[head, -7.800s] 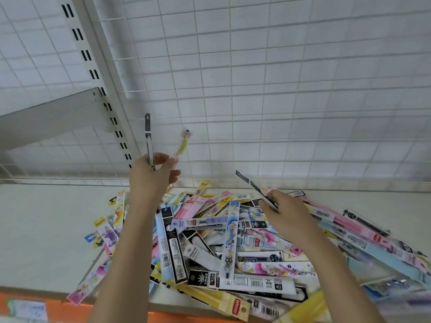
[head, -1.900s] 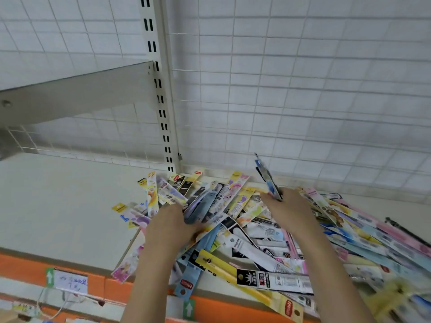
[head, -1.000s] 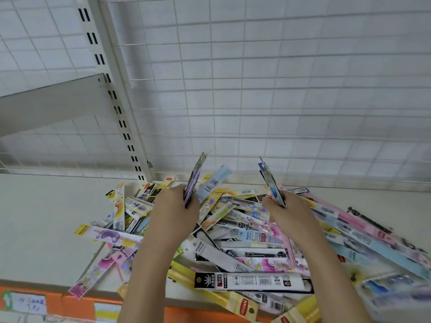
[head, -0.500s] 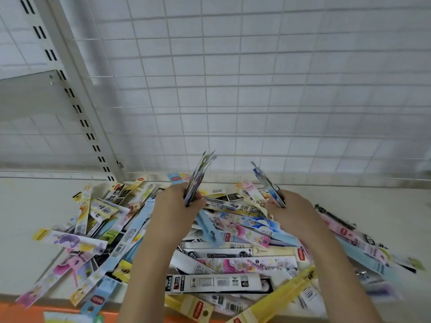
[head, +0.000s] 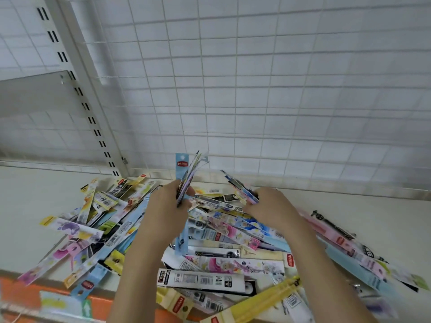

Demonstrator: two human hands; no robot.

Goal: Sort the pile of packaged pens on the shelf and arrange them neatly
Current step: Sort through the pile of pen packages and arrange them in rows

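Head view: both hands work low over the shelf, seen from above and behind.
Left fingers: curled round a small fanned bunch of flat printed pen packets (head: 189, 176), held upright; the left hand (head: 166, 207) also has a long pale-blue packet with a red logo tab (head: 181, 203) running up past it and down below the wrist.
Right fingers: curled and pinching a few narrow dark and pale packets (head: 240, 190) that slant up and left from the right hand (head: 271, 206).
Pile: the jumbled heap of colourful packaged pens (head: 217, 243) lies across the cream shelf board (head: 28, 206), packets crossing at every angle, some overhanging the orange front edge (head: 14, 290).
Done: only the two small hand-held bunches look gathered; no tidy row or stack shows anywhere on the shelf.
Left: nearly all of it, by my reading; most packets have yet to be picked out, grouped by kind and laid straight.
Backdrop: white wire grid panel (head: 279, 89) and slotted upright post (head: 77, 89) stand behind the heap.
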